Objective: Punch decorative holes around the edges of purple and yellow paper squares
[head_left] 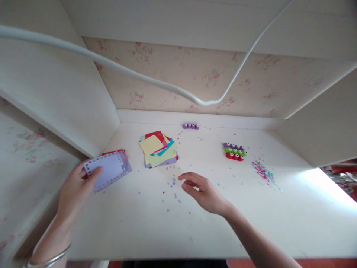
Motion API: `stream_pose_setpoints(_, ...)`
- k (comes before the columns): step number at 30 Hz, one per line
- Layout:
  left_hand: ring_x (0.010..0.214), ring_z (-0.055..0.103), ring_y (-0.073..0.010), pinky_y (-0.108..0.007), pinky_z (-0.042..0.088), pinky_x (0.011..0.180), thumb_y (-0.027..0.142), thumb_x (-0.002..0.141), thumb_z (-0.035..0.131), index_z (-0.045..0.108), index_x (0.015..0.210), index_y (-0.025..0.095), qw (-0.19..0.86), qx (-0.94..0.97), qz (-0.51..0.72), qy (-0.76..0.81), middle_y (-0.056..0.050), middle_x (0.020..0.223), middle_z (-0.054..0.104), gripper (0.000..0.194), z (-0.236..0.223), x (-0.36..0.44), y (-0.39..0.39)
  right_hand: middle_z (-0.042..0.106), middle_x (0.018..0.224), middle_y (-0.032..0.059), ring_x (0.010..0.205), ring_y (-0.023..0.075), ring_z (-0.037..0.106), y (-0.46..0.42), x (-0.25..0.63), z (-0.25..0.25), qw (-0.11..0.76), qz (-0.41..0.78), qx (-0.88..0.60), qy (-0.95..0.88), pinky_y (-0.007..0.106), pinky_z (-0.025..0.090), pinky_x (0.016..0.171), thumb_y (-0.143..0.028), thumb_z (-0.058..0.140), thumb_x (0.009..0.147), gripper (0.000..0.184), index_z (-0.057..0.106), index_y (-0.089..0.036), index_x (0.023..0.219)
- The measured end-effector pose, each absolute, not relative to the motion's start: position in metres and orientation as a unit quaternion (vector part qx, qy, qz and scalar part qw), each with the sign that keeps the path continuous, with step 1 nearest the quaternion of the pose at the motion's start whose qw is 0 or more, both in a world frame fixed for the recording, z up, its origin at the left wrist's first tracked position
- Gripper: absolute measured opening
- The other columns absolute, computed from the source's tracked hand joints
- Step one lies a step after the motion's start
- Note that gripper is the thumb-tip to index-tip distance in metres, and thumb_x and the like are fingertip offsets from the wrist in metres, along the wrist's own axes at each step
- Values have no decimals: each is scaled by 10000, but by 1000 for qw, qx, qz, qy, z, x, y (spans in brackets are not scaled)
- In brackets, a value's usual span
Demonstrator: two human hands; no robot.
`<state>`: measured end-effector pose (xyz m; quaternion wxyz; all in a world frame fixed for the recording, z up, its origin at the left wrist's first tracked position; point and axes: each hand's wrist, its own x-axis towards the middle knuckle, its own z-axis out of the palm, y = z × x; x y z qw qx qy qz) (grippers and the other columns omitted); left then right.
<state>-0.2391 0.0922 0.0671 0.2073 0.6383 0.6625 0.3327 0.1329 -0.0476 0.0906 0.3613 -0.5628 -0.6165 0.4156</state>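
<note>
My left hand (80, 182) pinches a lavender paper card (108, 169) by its left side, thumb on top. Small punched holes run along the card's edges. Beneath and behind it show another purple sheet and a red paper (117, 152), partly covered. My right hand (202, 190) hovers over the middle of the white table, fingers loosely curved and apart, holding nothing. Small purple paper bits (174, 183) are scattered just left of its fingertips. Beyond them lies a loose pile of coloured paper sheets (158, 149) in yellow, red, blue and purple.
Purple, green and red craft punches (234, 152) stand in rows at right, with a short purple row (191, 126) by the back wall. Coloured paper scraps (263, 173) are heaped farther right. A white cable (167, 87) hangs across the view; a side panel (55, 74) bounds the left.
</note>
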Motion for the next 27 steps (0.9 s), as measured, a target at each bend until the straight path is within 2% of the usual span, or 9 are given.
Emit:
stream_pose_setpoints(4,830,683,-247,-330,529,686,382,831,605,567,1166,178,124,653,209,717,-55,934,723,394,45,-275,131,693,1066,40,860,143,642,-61,131,70,366,433,-575,-590,276,526,767,-294,522,946,209,665,-237,1088)
stream_pose_setpoints(7,901,647,-303,-387,514,733,410,816,592,541,1218,130,35,698,126,704,-126,1011,685,493,24,-273,141,702,1055,43,875,160,648,-72,127,60,370,439,-580,-578,284,526,764,-302,529,941,205,676,-239,1070)
stream_pose_setpoints(9,1044,586,-367,-461,493,823,409,801,593,538,1233,107,-63,716,130,683,-176,1110,631,530,16,-265,142,706,1044,44,889,169,651,-78,126,55,375,443,-582,-570,289,526,768,-316,533,940,209,681,-242,1067)
stream_pose_setpoints(11,1141,523,-396,-529,455,898,385,817,565,556,1216,113,-127,724,172,656,-187,1171,593,483,15,-253,142,708,1048,47,907,178,655,-84,126,49,379,445,-589,-558,296,525,782,-333,539,937,216,687,-243,1066)
stream_pose_setpoints(14,1091,567,-322,-505,435,963,332,884,476,600,1142,146,-92,757,243,599,-137,1112,638,341,21,-225,143,717,1047,53,919,188,661,-92,128,40,383,449,-609,-530,308,518,794,-369,552,929,233,697,-237,1056)
stream_pose_setpoints(16,1066,595,-249,-401,439,1001,358,923,434,626,1104,180,-50,796,252,548,-93,1100,661,318,26,-199,145,726,1023,57,919,192,664,-95,129,36,384,456,-620,-510,310,510,795,-397,548,930,262,694,-228,1067)
stream_pose_setpoints(18,1102,587,-227,-353,420,1035,400,932,425,642,1083,181,6,837,255,484,-96,1144,651,343,29,-171,149,741,919,51,867,187,667,-98,129,34,378,464,-625,-501,303,500,765,-423,516,946,305,682,-218,1098)
stream_pose_setpoints(22,1213,538,-238,-367,365,1090,439,926,410,623,1179,151,60,871,171,456,-120,1281,608,438,26,-124,165,710,665,20,643,161,610,-105,130,39,352,463,-638,-505,279,446,620,-470,444,971,387,672,-202,1132)
stream_pose_setpoints(27,1226,552,-281,-368,390,1065,453,853,504,636,1190,104,84,882,89,456,-156,1317,604,502,16,-107,185,729,743,30,734,184,638,-118,141,42,378,459,-638,-489,295,455,678,-482,462,961,374,681,-214,1103)
